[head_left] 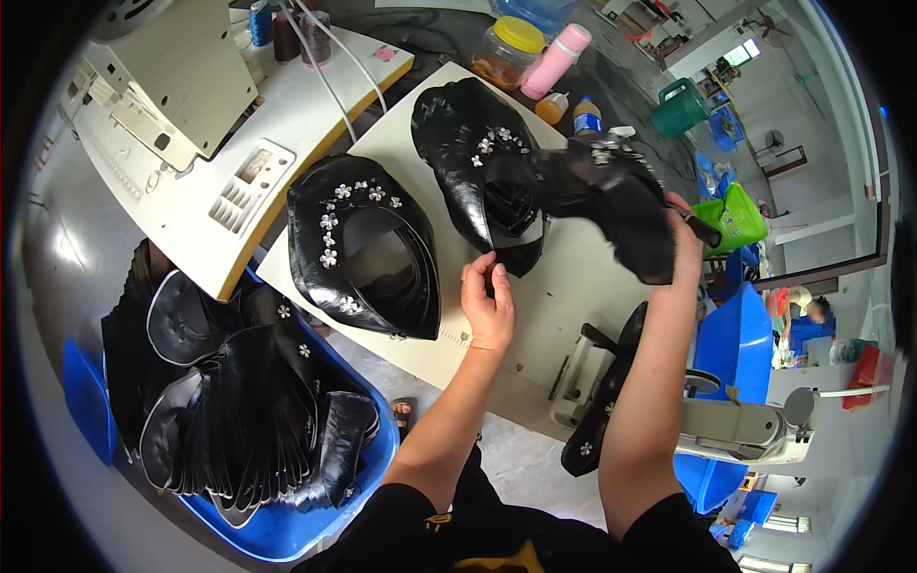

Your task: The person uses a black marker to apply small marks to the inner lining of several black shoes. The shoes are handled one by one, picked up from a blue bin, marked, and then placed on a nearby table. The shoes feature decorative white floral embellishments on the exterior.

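Note:
My right hand (686, 248) is raised over the right part of the white table and grips a black shoe upper (635, 220) with silvery flower ornaments, smeared by motion. A dark rod-like piece (705, 229) sticks out beside its fingers; what it is I cannot make out. My left hand (489, 301) is closed, thumb and fingertips at the pointed lower end of a stack of shiny black shoe uppers (458, 143) with flower ornaments. Left of that lies a second stack of black uppers (320, 258), flowers curving round its opening.
A blue tub (382, 411) heaped with black shoe parts stands lower left. A sewing machine (181, 76) occupies the left table; another (735, 425) is at right, a black flowered piece by it. Beyond the tabletop (564, 306) stand a yellow-lidded jar (516, 43) and pink flask (559, 59).

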{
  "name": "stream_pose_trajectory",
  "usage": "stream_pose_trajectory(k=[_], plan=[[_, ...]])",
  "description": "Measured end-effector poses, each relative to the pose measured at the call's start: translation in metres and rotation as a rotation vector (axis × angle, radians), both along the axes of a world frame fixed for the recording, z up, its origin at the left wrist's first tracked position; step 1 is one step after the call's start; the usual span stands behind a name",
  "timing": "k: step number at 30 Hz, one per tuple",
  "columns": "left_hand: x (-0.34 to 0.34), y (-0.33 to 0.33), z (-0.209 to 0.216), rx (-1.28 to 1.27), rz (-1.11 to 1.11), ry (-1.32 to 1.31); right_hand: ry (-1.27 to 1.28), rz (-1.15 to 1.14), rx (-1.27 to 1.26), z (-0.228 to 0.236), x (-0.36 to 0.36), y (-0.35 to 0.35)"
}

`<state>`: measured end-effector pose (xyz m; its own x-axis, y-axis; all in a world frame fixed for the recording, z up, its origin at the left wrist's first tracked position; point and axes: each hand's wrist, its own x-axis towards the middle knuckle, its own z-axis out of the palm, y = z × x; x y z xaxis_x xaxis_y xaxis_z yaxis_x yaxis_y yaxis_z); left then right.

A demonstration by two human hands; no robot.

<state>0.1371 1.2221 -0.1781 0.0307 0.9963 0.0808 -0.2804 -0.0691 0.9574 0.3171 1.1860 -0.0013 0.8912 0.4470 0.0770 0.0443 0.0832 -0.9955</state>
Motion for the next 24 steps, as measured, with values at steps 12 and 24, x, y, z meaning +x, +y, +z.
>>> stream_pose_trajectory(k=[12, 24], plan=[[0.008, 0.006, 0.019, 0.311, -0.120, 0.201, -0.490, -0.267, -1.375, -0.111, 0.028, -0.023], [0.040, -0.012, 0.050, -0.883, -0.586, -0.502, -0.577, 0.213, -0.565, -0.115, -0.041, 0.063]])
